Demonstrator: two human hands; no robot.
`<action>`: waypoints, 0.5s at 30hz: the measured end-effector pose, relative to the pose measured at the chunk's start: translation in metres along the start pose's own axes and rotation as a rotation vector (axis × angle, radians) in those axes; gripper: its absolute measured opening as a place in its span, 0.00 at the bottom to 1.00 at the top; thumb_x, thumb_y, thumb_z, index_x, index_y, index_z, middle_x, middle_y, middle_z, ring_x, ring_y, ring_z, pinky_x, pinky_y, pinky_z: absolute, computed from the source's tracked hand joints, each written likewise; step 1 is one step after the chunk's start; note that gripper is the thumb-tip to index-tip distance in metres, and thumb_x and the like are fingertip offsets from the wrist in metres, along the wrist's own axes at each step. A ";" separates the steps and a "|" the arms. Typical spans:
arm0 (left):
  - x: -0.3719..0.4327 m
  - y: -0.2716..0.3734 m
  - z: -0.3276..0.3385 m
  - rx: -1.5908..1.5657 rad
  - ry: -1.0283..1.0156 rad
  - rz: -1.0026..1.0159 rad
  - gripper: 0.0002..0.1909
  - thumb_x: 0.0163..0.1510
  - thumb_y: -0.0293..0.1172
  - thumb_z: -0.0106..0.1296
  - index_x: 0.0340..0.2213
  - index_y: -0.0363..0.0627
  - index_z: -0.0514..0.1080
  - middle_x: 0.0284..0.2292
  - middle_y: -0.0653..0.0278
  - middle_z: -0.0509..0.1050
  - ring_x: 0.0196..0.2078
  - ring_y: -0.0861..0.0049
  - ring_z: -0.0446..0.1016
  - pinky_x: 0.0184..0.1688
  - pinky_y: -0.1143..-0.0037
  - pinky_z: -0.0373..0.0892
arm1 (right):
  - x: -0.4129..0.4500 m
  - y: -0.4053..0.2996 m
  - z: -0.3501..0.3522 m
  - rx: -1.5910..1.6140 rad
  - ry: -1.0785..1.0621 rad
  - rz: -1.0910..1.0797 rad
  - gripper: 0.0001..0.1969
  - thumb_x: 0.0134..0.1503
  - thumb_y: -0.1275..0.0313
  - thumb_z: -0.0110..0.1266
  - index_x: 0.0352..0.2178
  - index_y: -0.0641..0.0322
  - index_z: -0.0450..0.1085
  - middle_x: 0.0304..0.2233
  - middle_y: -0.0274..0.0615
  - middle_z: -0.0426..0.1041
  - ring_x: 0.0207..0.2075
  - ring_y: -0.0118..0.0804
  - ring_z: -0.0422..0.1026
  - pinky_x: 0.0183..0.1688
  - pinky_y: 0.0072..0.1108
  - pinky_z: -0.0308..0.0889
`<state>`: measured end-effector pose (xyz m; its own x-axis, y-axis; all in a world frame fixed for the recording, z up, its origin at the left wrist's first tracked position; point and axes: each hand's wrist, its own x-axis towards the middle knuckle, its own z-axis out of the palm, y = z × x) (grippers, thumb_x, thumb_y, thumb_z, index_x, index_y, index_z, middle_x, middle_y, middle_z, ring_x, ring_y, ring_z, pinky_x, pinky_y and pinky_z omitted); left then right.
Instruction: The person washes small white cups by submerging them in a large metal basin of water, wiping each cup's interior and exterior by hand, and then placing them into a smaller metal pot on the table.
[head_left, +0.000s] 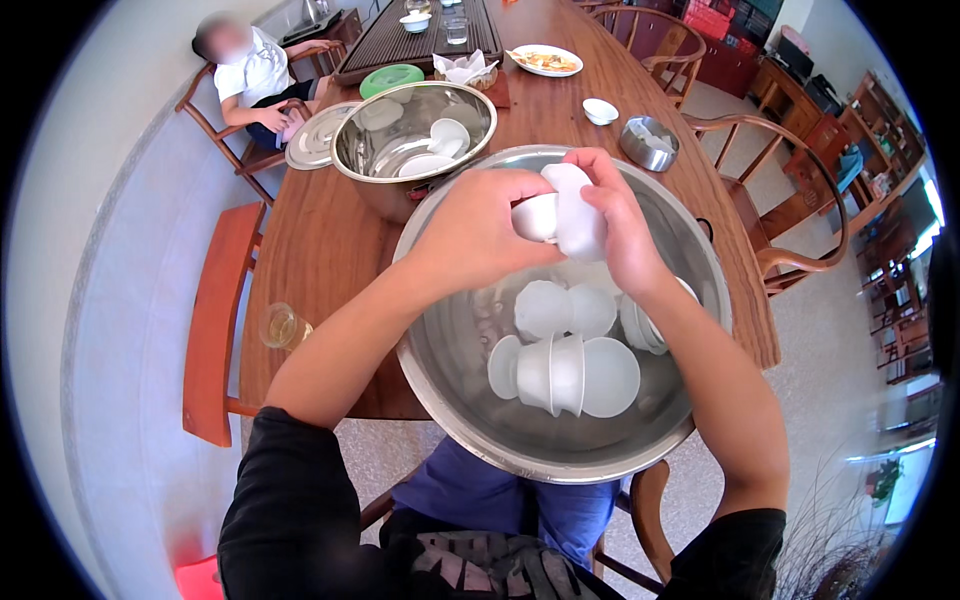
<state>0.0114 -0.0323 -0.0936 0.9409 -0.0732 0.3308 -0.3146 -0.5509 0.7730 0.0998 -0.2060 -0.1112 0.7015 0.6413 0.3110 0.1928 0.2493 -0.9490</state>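
My left hand (480, 229) grips a small white cup (535, 217) by its sides. My right hand (619, 217) holds a rounded white piece (576, 214) pressed against the cup's mouth; whether it is a sponge or another dish I cannot tell. Both hands are over the far half of a large stainless steel basin (457, 442). Down in the basin lie white cups and bowls on their sides: a nested row (551, 375) near the front, a pair (544, 309) behind it. Another stack (641, 326) is partly hidden by my right forearm.
Beyond the basin's left side stands a steel pot (382, 187) with white dishes inside, its lid (319, 139) alongside. A glass (281, 328) of pale liquid stands near my left forearm. A steel bowl (649, 154), a small white bowl (600, 112) and a food plate (559, 71) lie beyond. A person (255, 75) sits far left.
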 end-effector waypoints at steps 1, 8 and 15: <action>-0.001 -0.002 0.000 -0.005 0.031 0.043 0.19 0.39 0.30 0.70 0.33 0.34 0.77 0.27 0.64 0.78 0.29 0.83 0.74 0.33 0.78 0.71 | -0.001 0.000 0.006 0.001 -0.004 0.001 0.15 0.64 0.61 0.44 0.46 0.60 0.64 0.41 0.35 0.70 0.41 0.27 0.69 0.45 0.19 0.64; -0.002 0.007 0.005 -0.020 0.074 0.095 0.17 0.33 0.32 0.68 0.28 0.38 0.77 0.23 0.56 0.77 0.25 0.64 0.75 0.32 0.71 0.71 | -0.003 -0.004 0.024 -0.363 0.236 -0.269 0.11 0.66 0.66 0.50 0.33 0.64 0.66 0.24 0.35 0.68 0.27 0.25 0.63 0.32 0.21 0.64; -0.001 0.006 0.004 0.077 0.085 0.299 0.15 0.36 0.27 0.70 0.28 0.37 0.77 0.25 0.63 0.77 0.26 0.80 0.74 0.31 0.76 0.71 | -0.002 -0.004 0.018 -0.351 0.249 -0.345 0.16 0.69 0.66 0.47 0.27 0.65 0.64 0.20 0.33 0.65 0.24 0.22 0.60 0.26 0.20 0.59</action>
<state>0.0088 -0.0392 -0.0912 0.7931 -0.1732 0.5839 -0.5621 -0.5772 0.5923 0.0854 -0.1947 -0.1072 0.6899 0.3633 0.6261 0.6278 0.1303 -0.7674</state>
